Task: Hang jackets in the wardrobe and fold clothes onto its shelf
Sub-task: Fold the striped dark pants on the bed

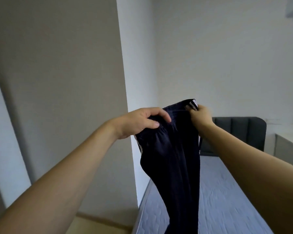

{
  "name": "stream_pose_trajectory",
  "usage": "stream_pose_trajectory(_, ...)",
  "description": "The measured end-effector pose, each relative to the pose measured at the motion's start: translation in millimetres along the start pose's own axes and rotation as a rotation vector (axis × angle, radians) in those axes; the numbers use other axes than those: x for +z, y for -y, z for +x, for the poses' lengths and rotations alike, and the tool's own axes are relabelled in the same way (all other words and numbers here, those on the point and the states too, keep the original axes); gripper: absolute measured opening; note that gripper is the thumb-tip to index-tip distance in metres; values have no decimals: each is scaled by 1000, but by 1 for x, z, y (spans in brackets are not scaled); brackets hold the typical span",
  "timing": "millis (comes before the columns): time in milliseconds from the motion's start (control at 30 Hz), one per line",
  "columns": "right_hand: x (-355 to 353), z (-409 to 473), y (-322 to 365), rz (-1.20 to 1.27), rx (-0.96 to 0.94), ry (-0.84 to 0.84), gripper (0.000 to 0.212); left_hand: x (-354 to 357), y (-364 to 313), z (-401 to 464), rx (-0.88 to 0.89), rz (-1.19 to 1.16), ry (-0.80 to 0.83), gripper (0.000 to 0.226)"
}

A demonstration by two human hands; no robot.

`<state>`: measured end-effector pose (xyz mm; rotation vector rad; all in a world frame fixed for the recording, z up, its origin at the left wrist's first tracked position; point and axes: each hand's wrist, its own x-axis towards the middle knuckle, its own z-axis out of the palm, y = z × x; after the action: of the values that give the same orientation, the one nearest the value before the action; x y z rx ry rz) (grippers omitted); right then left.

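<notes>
A pair of dark navy track pants point(171, 157) with white side stripes hangs in the air in front of me, its legs dropping out of the frame's bottom edge. My left hand point(139, 121) grips the waistband at its left end, fingers curled over the gathered cloth. My right hand point(200, 114) pinches the waistband's right end by the white stripes. Both arms are held out, and the waist is stretched between the hands. No wardrobe or shelf is in view.
A bed with a bluish-grey sheet point(227, 196) lies below and to the right, with a dark grey padded headboard point(240, 132) at its far end. A beige wall panel point(57, 81) stands at the left. A white cabinet point(287, 149) sits at the right.
</notes>
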<state>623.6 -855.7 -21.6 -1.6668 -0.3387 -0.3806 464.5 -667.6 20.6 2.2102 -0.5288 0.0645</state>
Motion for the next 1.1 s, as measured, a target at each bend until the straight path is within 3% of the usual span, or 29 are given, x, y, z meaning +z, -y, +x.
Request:
stream_pose_trajectory(100,-6,-1,10,-1,30,159,12,-12,14,-12,-162,27,-32,34)
stream_pose_trajectory(233,-16,-10,12,-192,41,452,13,-19,23,-23,-172,-476,116,60)
stream_pose_trajectory(300,-23,-14,9,-201,14,435,6,-12,21,-20,-144,-476,53,63)
stream_pose_trajectory(400,-34,-23,17,-185,-175,413,35,-8,15,-17,-144,-370,-10,62)
stream_pose_trajectory(500,-39,-30,36,-378,-367,432,37,-13,10,-21,-131,-677,81,75)
stream_pose_trajectory(567,-43,-34,46,-425,-376,471,42,-15,9,-21,-98,-858,117,83)
stream_pose_trajectory(633,-52,-38,54,-415,-340,465,43,-13,9,-18,-54,-872,75,82)
stream_pose_trajectory(733,-63,-45,61,-316,-257,462,34,-11,6,-11,-94,-573,4,64)
stream_pose_trajectory(833,-66,-58,62,-243,-194,625,18,-1,-5,-4,-145,-73,-48,21)
stream_pose_trajectory(933,-66,-67,58,-260,-124,751,40,10,-11,2,-151,205,-185,26)
stream_pose_trajectory(1000,-61,-72,56,-351,-177,736,56,16,-15,5,-127,358,-323,31)
stream_pose_trajectory(1100,-50,-76,56,-434,-314,618,51,23,-19,9,-92,552,-479,38)
